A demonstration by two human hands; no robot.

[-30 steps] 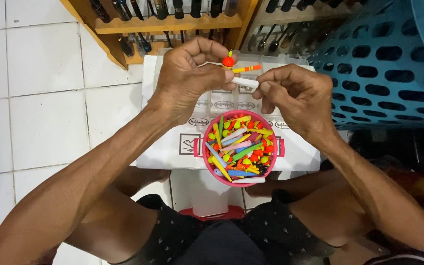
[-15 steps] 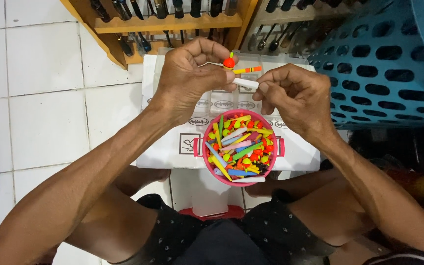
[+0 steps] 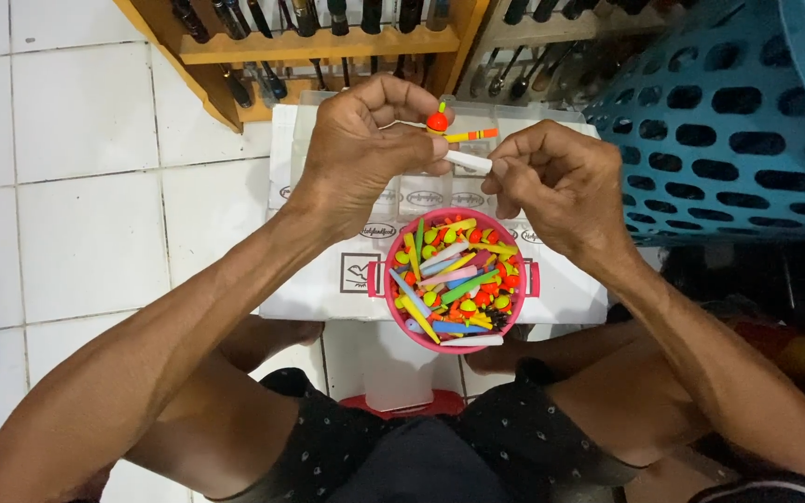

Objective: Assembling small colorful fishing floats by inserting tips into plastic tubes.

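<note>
Above the pink bowl point(image 3: 398, 244), both hands still pinch the same float point(image 3: 449, 129).

A flat white box point(image 3: 328, 270) with small oval labels lies under the pink bowl point(image 3: 393, 298).

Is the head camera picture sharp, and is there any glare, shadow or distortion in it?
Head view: even, soft light; hands and the bowl of coloured floats are sharp. No strong glare on the tiles. The right side below the basket is dark. The wide lens bends the edges and stretches the forearms.
</note>
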